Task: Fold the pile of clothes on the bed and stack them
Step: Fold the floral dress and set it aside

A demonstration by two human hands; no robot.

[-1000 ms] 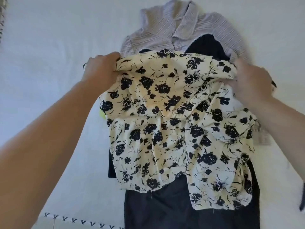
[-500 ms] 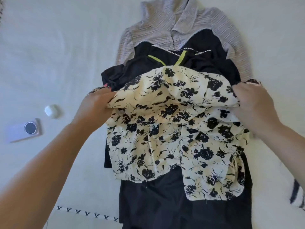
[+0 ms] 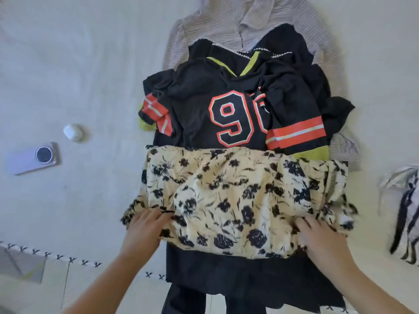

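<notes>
Floral garment [image 3: 238, 196], cream, black-flowered, bunched

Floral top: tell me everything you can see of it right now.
The floral top is cream with black flower prints, of thin, crinkled woven-looking fabric. It lies bunched in a wide band across the near part of the clothes pile, covering the lower edge of the black jersey and resting on dark fabric below. The left hand holds its near left edge and the right hand its near right edge, where a ruffled end sticks out.
</notes>
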